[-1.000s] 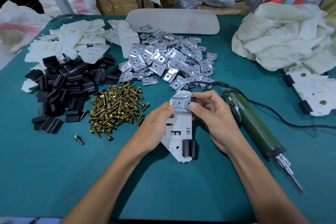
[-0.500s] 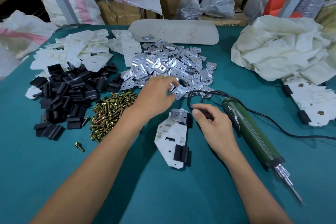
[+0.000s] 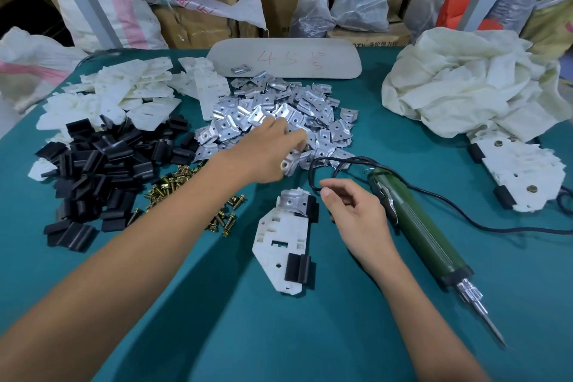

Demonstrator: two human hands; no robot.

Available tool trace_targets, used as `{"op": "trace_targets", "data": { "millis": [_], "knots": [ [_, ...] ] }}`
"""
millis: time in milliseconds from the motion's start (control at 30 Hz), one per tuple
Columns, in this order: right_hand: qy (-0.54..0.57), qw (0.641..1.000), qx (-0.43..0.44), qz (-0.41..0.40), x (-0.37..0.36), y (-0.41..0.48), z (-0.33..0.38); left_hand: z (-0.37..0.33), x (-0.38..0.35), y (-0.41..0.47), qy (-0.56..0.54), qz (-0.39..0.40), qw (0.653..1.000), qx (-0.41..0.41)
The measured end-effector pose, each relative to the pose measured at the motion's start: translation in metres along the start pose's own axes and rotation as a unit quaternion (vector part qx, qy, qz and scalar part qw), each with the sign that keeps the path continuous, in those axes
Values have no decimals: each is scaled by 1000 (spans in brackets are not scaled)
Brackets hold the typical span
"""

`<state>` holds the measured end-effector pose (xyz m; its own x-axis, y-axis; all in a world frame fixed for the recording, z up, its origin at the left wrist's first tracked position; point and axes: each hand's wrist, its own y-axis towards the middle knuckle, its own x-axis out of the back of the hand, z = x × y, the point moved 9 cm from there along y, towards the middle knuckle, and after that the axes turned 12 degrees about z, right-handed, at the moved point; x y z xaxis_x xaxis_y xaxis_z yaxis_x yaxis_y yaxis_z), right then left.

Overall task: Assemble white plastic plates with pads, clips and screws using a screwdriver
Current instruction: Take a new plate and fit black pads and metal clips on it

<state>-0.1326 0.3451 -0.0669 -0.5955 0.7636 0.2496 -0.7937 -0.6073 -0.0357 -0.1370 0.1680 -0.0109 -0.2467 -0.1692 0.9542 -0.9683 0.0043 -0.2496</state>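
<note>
Clip pile [image 3: 245, 116] under left hand [image 3: 263, 153]

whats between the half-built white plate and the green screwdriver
The right hand, fingers loosely curled and holding nothing, is between the plate and the screwdriver; a loop of black cord sits just behind it. Head view.

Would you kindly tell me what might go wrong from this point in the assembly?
1. The metal clip on the white plate shows an empty screw hole and no hand holds it, so it may slip off.
2. The left hand reaches into the clip pile; clips may scatter or come up together.
3. The cord of the screwdriver loops by the right hand and could snag.
</note>
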Motion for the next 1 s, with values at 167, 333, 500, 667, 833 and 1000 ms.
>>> {"op": "trace_targets", "data": {
  "millis": [167,333,500,667,833,1000],
  "knots": [
    [-4,1000,2,4,-1,1,0,29,-3,-50,-19,-35,998,41],
    [-7,1000,-4,5,-1,1,-1,54,-12,-69,-109,19,990,82],
    [1,1000,-4,-2,0,0,1,48,-33,-59,-49,48,989,128],
    [2,1000,-5,-6,1,0,0,38,-22,-49,49,-49,985,158],
    [2,1000,-6,-2,0,1,-1,52,-12,-54,-79,-90,982,147],
    [8,1000,-3,5,-1,0,-1,51,-47,-52,-80,138,984,83]
  ]
}}
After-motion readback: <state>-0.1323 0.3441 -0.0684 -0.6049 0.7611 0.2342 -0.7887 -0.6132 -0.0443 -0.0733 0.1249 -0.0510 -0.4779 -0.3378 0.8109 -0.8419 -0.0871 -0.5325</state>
